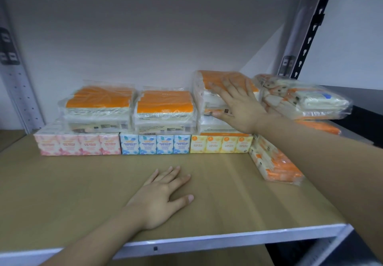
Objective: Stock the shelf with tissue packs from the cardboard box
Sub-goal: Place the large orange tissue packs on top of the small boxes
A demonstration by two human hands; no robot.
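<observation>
My right hand [236,106] lies flat, fingers spread, on an orange tissue pack [209,87] at the top of the right-hand stack, thumb under its front edge. My left hand [161,197] rests palm down on the wooden shelf board [72,182], holding nothing. Along the back stand pink packs [78,144], blue packs [155,144] and yellow packs [221,144] in a row. Two more orange packs [97,104] [165,106] lie on top of them. The cardboard box is out of sight.
At the right, a wrapped orange-and-white bundle [302,97] sits on another pile, and one bundle [273,164] lies on the board by my right forearm. A slotted metal upright [308,35] stands at the back right. The shelf's white front rail [228,238] runs below my left wrist.
</observation>
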